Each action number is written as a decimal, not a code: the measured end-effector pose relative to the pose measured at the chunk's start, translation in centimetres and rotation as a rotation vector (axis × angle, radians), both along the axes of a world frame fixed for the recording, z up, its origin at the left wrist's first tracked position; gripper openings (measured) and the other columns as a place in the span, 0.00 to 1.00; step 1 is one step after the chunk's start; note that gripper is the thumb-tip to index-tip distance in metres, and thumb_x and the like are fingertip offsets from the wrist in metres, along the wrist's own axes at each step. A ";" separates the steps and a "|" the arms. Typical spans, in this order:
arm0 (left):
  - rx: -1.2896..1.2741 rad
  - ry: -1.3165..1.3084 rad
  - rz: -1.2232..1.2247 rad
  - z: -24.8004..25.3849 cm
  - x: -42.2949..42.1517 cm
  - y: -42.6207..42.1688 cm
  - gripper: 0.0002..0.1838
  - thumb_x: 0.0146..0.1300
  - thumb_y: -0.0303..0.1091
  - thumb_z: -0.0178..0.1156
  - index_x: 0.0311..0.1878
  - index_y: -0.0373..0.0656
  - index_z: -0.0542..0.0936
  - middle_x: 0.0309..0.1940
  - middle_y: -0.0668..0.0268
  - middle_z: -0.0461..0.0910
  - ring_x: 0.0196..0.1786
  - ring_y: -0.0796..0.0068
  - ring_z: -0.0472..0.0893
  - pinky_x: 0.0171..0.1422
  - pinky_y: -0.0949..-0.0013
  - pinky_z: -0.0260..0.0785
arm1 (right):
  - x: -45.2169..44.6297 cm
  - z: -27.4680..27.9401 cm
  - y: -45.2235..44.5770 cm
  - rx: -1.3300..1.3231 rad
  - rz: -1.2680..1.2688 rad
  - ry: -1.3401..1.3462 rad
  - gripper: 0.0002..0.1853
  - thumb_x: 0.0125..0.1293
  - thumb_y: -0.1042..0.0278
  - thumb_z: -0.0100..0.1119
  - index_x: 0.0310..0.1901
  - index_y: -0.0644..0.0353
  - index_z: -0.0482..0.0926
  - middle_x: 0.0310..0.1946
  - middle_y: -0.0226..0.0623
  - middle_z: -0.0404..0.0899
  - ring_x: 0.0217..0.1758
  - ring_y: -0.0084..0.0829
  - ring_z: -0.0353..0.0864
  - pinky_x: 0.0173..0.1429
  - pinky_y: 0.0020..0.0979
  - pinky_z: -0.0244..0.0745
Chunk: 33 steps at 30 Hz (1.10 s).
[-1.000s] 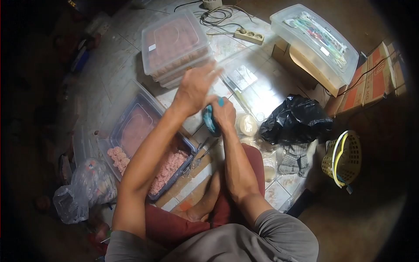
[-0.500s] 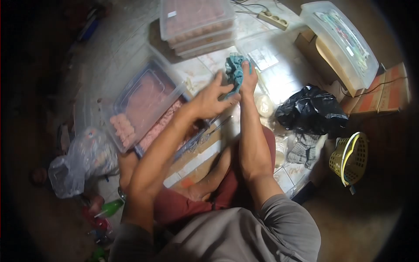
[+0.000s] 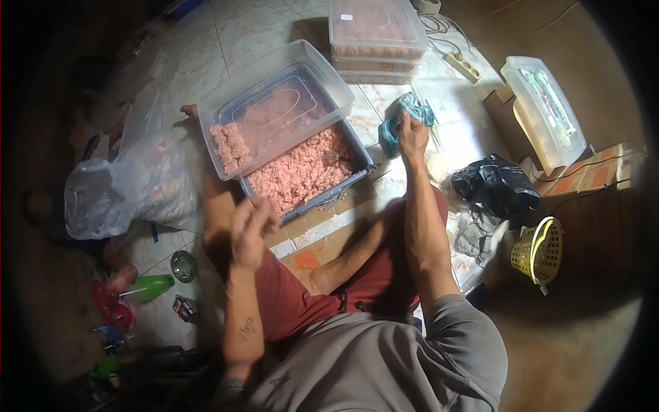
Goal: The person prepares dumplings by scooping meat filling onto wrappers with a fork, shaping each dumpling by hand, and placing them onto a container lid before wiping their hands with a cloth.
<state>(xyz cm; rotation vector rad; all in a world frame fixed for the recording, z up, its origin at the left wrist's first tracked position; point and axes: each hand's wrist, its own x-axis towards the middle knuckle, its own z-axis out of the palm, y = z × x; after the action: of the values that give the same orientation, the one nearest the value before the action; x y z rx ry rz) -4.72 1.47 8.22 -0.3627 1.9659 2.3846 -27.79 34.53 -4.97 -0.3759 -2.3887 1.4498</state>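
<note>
My right hand grips a crumpled teal cloth above the tiled floor. Slightly blurred, my left hand hovers empty near the front left corner of a blue-grey tub, its fingers loosely apart. Pink minced mixture fills that tub, and a fork rests in it. A clear plastic container lies across the tub's back part. Rounded pink lumps sit in rows at the container's left end.
Stacked lidded containers stand at the back. To my right are a black plastic bag, a yellow basket, a power strip and a cardboard box. A filled clear bag and another person's hand are at left.
My left hand has left the cloth and moved back toward my body. The cloth stays in my right hand. My view has shifted left, showing more of the tub.
</note>
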 end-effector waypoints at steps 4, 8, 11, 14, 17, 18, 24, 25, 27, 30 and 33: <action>0.385 -0.376 -0.023 -6.3 5.0 2.2 0.19 0.76 0.48 0.58 0.49 0.39 0.79 0.35 0.66 0.81 0.36 0.79 0.78 0.38 0.74 0.70 | 1.2 -3.0 -1.9 -0.143 -0.041 0.054 0.21 0.75 0.54 0.54 0.38 0.68 0.83 0.25 0.43 0.81 0.25 0.31 0.79 0.32 0.36 0.72; 0.557 -0.332 0.180 -11.7 5.6 4.1 0.25 0.75 0.55 0.57 0.56 0.39 0.76 0.43 0.62 0.82 0.38 0.75 0.78 0.42 0.71 0.71 | 4.0 -6.7 -2.1 -0.338 -0.159 0.027 0.23 0.78 0.50 0.50 0.49 0.67 0.76 0.26 0.40 0.78 0.22 0.29 0.76 0.27 0.30 0.74; 0.477 -0.151 0.533 -13.0 5.0 4.2 0.24 0.76 0.55 0.56 0.55 0.40 0.76 0.40 0.62 0.82 0.36 0.74 0.78 0.41 0.69 0.72 | 11.5 -0.3 -7.6 -0.778 -0.218 -0.350 0.24 0.80 0.44 0.43 0.46 0.62 0.73 0.24 0.35 0.73 0.18 0.30 0.72 0.22 0.29 0.70; 0.431 -0.060 0.557 -14.7 5.4 3.8 0.22 0.77 0.54 0.56 0.54 0.42 0.77 0.34 0.64 0.81 0.31 0.74 0.78 0.39 0.69 0.73 | 15.5 -3.8 -11.0 -0.951 0.033 -0.328 0.25 0.81 0.40 0.40 0.38 0.56 0.71 0.22 0.30 0.70 0.16 0.26 0.68 0.19 0.27 0.65; 0.427 -0.191 0.597 -14.4 5.5 3.5 0.19 0.78 0.49 0.55 0.55 0.42 0.77 0.36 0.65 0.82 0.31 0.75 0.78 0.37 0.71 0.72 | 16.2 -3.6 -12.3 -0.765 0.231 -0.198 0.23 0.83 0.44 0.38 0.36 0.54 0.69 0.22 0.27 0.68 0.17 0.21 0.65 0.20 0.26 0.62; 0.431 -0.194 0.603 -15.4 5.6 3.6 0.19 0.78 0.49 0.55 0.55 0.42 0.77 0.36 0.65 0.82 0.31 0.75 0.78 0.37 0.71 0.72 | 15.8 -3.6 -12.4 -0.722 0.244 -0.183 0.23 0.83 0.44 0.39 0.35 0.54 0.69 0.21 0.26 0.67 0.17 0.20 0.64 0.20 0.26 0.60; -0.988 0.078 0.058 -17.1 6.7 7.1 0.26 0.70 0.44 0.62 0.66 0.40 0.75 0.71 0.49 0.70 0.64 0.51 0.76 0.67 0.50 0.68 | 17.4 -2.2 -13.0 -0.716 0.391 -0.320 0.29 0.82 0.40 0.39 0.31 0.55 0.71 0.20 0.25 0.68 0.18 0.17 0.62 0.22 0.24 0.57; -1.081 -0.135 -0.126 -14.6 5.8 7.6 0.34 0.67 0.46 0.63 0.71 0.40 0.69 0.76 0.47 0.59 0.72 0.47 0.66 0.73 0.42 0.56 | 17.5 -2.0 -13.2 -0.718 0.393 -0.336 0.29 0.82 0.40 0.39 0.31 0.55 0.71 0.20 0.25 0.68 0.18 0.17 0.62 0.22 0.24 0.57; -1.155 -0.375 -0.324 -13.7 4.9 8.4 0.42 0.64 0.49 0.65 0.76 0.40 0.64 0.81 0.46 0.49 0.80 0.43 0.55 0.79 0.35 0.45 | 18.2 -2.1 -13.6 -0.748 0.557 -0.418 0.26 0.83 0.44 0.41 0.31 0.55 0.72 0.21 0.21 0.67 0.20 0.15 0.61 0.24 0.22 0.56; -1.216 -0.361 -0.317 -15.3 4.2 8.6 0.56 0.63 0.56 0.62 0.80 0.30 0.46 0.81 0.40 0.43 0.84 0.41 0.42 0.79 0.28 0.29 | 18.7 -2.6 -14.9 -0.805 0.554 -0.487 0.26 0.82 0.44 0.43 0.32 0.57 0.74 0.20 0.22 0.67 0.21 0.16 0.61 0.24 0.23 0.56; -1.306 -0.323 -0.389 -16.4 4.5 8.5 0.55 0.61 0.53 0.63 0.79 0.28 0.48 0.81 0.38 0.44 0.83 0.38 0.43 0.80 0.28 0.29 | 18.8 -2.7 -15.7 -0.665 0.549 -0.450 0.26 0.83 0.46 0.44 0.32 0.59 0.73 0.20 0.25 0.69 0.21 0.20 0.65 0.25 0.26 0.61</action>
<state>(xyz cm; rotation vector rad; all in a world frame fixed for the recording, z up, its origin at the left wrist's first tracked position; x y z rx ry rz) -0.17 9.94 -8.16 -0.2810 2.7295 0.5292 -8.95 18.83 -7.69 -0.2075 -2.3666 2.6718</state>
